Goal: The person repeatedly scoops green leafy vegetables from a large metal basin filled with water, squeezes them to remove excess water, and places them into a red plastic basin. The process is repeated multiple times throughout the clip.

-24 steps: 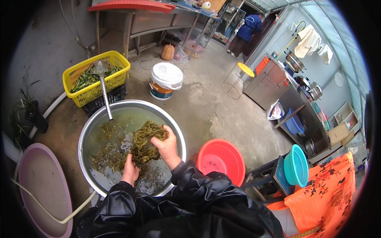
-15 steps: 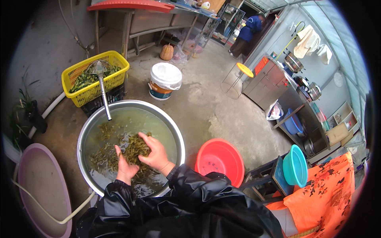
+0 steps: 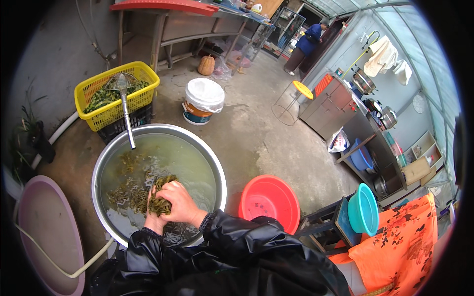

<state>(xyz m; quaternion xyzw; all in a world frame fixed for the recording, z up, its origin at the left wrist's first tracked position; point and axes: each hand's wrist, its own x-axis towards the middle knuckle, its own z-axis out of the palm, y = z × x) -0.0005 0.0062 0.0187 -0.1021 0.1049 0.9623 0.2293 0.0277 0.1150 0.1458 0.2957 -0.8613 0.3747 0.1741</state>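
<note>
A wide metal basin holds cloudy greenish water with dark olive-green leafy vegetables floating in it. Over the near part of the water my two hands press together round a clump of these leafy greens. My right hand curls over the clump from the right, its fingers wrapped. My left hand closes on it from the left and below, partly hidden behind the right hand and the greens. Black glossy sleeves cover both forearms.
A yellow basket of greens stands beyond the basin, a metal strainer resting across it. Nearby are a white-lidded bucket, red tub, mauve tub and turquoise basin. A person in blue stands far back.
My hands, spread apart on either side of the greens before, have come together and squeezed round a clump. The person at the back has shifted posture.
</note>
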